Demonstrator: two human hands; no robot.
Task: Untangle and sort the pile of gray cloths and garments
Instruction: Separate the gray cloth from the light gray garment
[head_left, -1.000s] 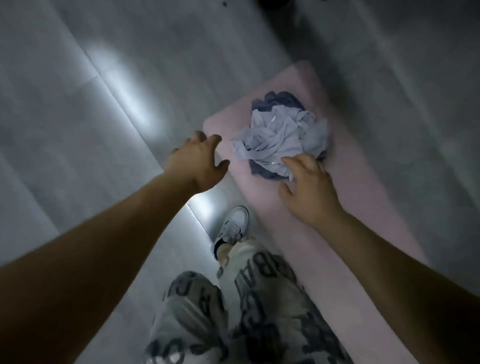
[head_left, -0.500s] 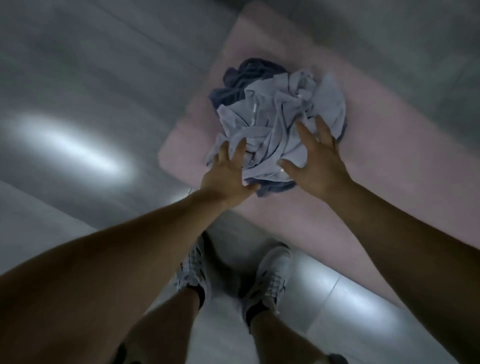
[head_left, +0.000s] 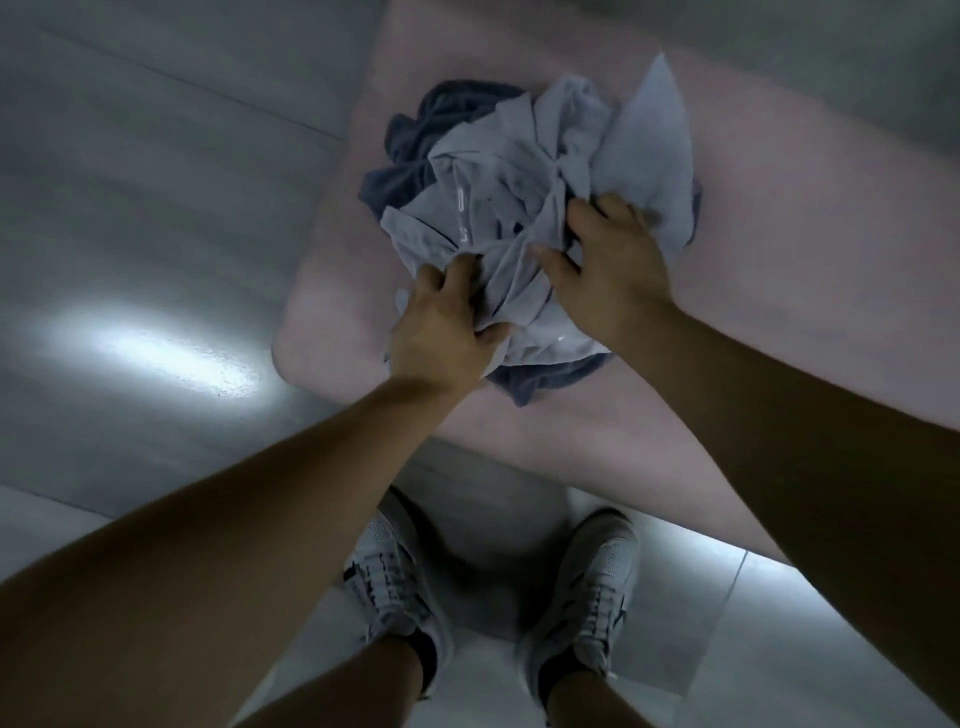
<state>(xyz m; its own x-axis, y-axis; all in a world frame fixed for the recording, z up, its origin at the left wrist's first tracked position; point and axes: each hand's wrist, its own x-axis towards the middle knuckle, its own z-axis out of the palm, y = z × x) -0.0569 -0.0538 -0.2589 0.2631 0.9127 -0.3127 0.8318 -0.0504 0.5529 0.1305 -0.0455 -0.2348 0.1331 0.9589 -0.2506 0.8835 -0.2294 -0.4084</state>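
On the pink mat, the pile lies bunched and unsorted. At its near edge, the left hand and right hand each clench light gray folds. Step judged: first separation. The next move requires drawing one cloth clear of the dark garment underneath.

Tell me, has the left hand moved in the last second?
Yes. The left hand went from the edge of the pink mat, clear of the cloth pile, onto the pile, which it now grips.
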